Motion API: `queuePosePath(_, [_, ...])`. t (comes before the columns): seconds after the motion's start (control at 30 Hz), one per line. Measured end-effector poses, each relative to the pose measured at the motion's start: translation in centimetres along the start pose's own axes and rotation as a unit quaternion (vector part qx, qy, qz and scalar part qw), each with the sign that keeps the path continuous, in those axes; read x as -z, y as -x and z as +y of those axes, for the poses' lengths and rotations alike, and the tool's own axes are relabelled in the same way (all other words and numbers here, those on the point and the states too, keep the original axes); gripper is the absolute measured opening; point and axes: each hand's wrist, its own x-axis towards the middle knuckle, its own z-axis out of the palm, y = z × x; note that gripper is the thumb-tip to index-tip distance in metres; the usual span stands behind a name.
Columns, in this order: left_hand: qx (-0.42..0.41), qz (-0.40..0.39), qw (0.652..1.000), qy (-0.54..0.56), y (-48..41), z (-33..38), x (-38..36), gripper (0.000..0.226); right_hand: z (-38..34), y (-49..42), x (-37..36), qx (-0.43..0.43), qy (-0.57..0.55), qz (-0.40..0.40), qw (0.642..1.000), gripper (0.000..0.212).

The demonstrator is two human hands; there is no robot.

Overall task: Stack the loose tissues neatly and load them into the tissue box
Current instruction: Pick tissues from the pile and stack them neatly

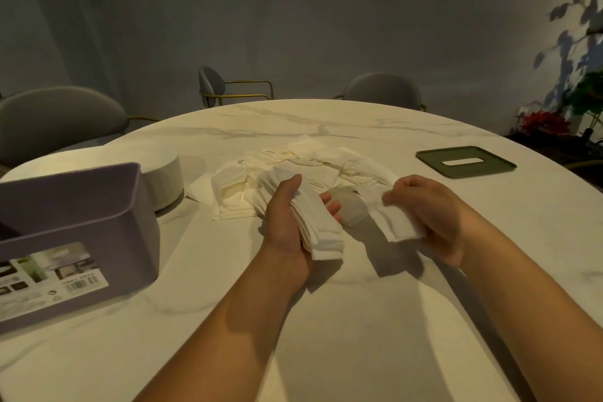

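A heap of loose white tissues (293,163) lies in the middle of the round marble table (326,320). My left hand (287,219) grips a thick stack of folded tissues (321,228) just above the table, in front of the heap. My right hand (430,209) pinches a single folded tissue (396,220), a short gap to the right of the stack. The open purple tissue box (81,222) stands at the left with a printed label on its front. Its dark green lid (465,160), with a slot in it, lies at the far right.
A low white round object (163,176) sits behind the purple box. Grey chairs (55,117) with gold frames ring the far side of the table. A plant with red flowers (545,122) stands at the right.
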Motion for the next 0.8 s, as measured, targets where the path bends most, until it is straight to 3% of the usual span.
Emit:
queuePosePath(0.17, [0.047,-0.042,0.998,-0.011,0.5,-0.2,-0.2,0.041,-0.5,0.5,0.0,-0.068,-0.167,-0.06,0.982,0.024])
queuePosePath(0.33, [0.04,-0.086,0.995,-0.016,0.6,-0.3,-0.2,0.043,-0.8,1.6,0.3,-0.08,-0.045,-0.125,0.988,0.017])
queuePosePath(0.4, [0.034,-0.098,0.994,-0.02,0.6,-0.3,-0.2,0.034,-1.0,2.0,0.2,-0.077,-0.002,-0.141,0.987,0.017])
queuePosePath(0.6, [0.039,-0.107,0.994,-0.003,0.4,-0.2,0.0,0.038,-1.3,2.5,0.4,-0.086,-0.041,-0.192,0.977,0.033])
queuePosePath(0.67, [0.015,-0.091,0.996,0.004,0.2,-0.3,0.2,0.035,-1.3,2.4,0.6,-0.085,-0.1,-0.225,0.965,0.035])
queuePosePath(0.73, [-0.006,-0.075,0.997,0.024,0.1,-0.3,0.4,0.034,-1.3,2.2,0.8,-0.093,-0.212,-0.287,0.93,0.045])
queuePosePath(0.8, [-0.009,-0.058,0.998,0.035,0.2,-0.2,0.3,0.033,-1.1,2.0,0.8,-0.093,-0.303,-0.291,0.903,0.05])
